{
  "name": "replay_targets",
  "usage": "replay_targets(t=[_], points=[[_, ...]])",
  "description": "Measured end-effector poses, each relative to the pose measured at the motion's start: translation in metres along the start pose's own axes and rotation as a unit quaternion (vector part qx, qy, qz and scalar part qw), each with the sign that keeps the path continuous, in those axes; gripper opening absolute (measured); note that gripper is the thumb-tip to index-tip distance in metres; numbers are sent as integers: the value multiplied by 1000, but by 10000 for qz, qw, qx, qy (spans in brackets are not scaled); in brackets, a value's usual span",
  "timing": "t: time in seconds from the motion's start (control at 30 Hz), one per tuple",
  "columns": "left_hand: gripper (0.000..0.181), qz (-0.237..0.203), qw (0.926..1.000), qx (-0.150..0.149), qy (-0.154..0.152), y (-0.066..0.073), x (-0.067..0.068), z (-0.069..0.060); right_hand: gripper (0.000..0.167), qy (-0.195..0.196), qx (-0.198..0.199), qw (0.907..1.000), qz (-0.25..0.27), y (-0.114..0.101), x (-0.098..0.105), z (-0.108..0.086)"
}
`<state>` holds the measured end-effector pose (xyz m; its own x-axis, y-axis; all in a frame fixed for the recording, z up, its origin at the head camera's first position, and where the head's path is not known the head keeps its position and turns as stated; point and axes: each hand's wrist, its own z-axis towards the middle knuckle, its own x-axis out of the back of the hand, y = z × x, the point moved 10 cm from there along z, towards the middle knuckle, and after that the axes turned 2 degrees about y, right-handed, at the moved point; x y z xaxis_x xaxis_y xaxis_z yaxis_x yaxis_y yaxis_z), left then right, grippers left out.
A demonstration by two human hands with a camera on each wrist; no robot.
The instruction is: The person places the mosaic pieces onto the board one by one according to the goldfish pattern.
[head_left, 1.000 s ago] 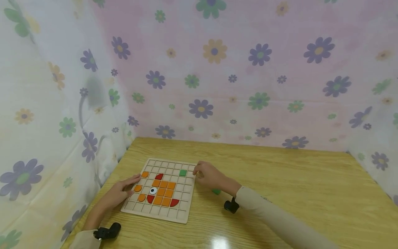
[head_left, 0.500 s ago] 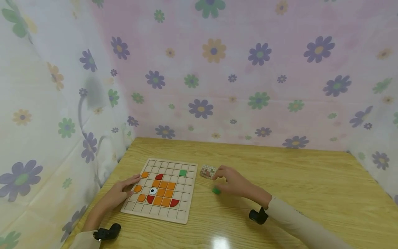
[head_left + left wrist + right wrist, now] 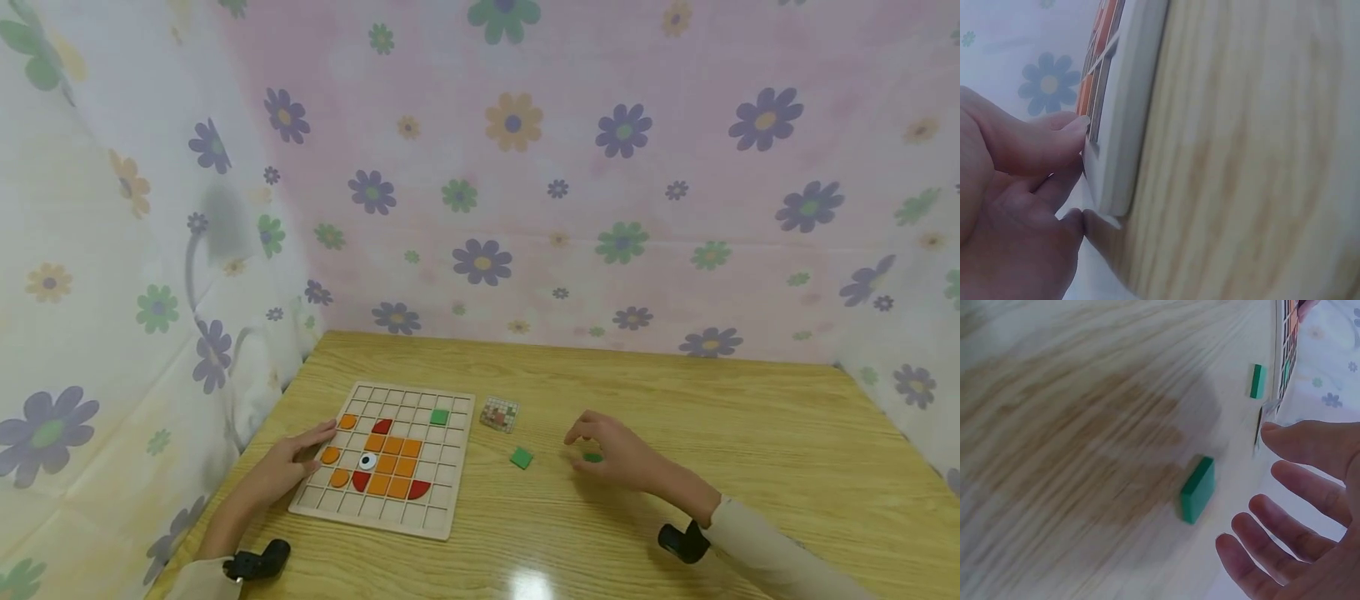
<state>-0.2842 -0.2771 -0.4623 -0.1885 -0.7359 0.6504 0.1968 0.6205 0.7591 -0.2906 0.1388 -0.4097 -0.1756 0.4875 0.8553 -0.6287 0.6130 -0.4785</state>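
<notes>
A wooden grid board [image 3: 438,523] lies on the table and bears flat orange, red and green pieces and a round eye piece [image 3: 367,461]. My left hand [image 3: 276,473] rests at its left edge, with the thumb [image 3: 1041,144] touching the rim in the left wrist view. My right hand [image 3: 618,454] hovers with spread fingers over a green square tile [image 3: 1199,490], apart from it and holding nothing. Another green tile [image 3: 522,457] lies between that hand and the board. One green tile [image 3: 439,417] sits in a cell near the board's far right corner.
A small patterned card [image 3: 499,413] lies to the right of the board. Flower-printed cloth [image 3: 555,250] hangs behind the table [image 3: 675,392] and along its sides. Black wrist cameras [image 3: 258,560] are strapped to both forearms.
My right hand has moved right, from the board's right edge past the card to the farther green tile. That uncovers the card and the nearer tile. The left hand stays at the board.
</notes>
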Motion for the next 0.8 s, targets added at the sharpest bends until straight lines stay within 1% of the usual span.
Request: replay_targets(t=[0.13, 0.3, 0.4, 0.57, 0.8], points=[[52, 49, 9999, 68, 70, -2, 3, -2, 23, -96, -198, 9998, -12, 9, 1, -9], [51, -34, 9999, 96, 95, -1, 6, -3, 21, -99, -195, 9997, 52, 17, -2, -18], [52, -44, 9999, 108, 61, 0, 5, -3, 20, -111, -163, 9995, 264, 21, -6, -22], [52, -68, 9999, 65, 65, -1, 3, -1, 19, 34, -127, 9987, 484, 23, -7, -23], [51, -39, 9999, 104, 78, -1, 3, 0, 19, 184, -77, 9991, 381, 22, -5, -21]])
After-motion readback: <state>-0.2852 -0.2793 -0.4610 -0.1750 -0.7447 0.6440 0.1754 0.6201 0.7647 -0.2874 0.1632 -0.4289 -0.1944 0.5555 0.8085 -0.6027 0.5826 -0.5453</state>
